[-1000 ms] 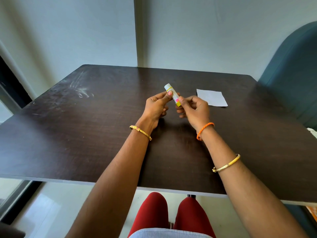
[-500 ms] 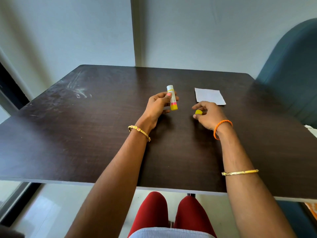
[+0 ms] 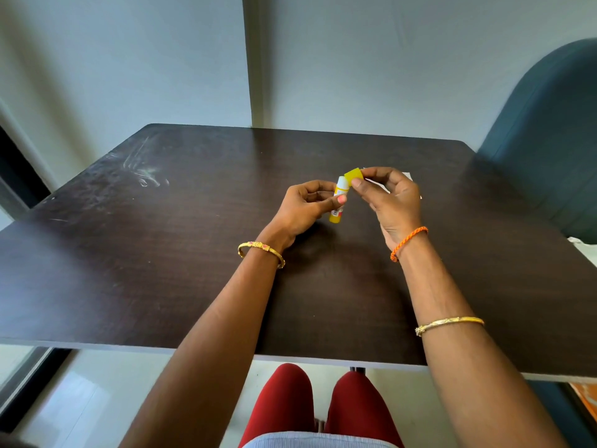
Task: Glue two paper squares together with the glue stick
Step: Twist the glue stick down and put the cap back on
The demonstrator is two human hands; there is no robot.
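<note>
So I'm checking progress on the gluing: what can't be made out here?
- Paper: mostly behind the right hand; one sheet or two, unclear.
- Glue stick: its top is behind the yellow cap; capped or not, unclear.
- Label: too small, partly under the left hand.

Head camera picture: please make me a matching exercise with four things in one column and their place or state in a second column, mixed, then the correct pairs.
Things:
1. glue stick
2. yellow cap
3. paper
4. orange bracelet

Place or state:
A. on the right wrist
B. lies on the table, mostly hidden behind the right hand
C. held in the left hand
D. pinched by the right fingers

Pairs: 1-C, 2-D, 3-B, 4-A
</note>
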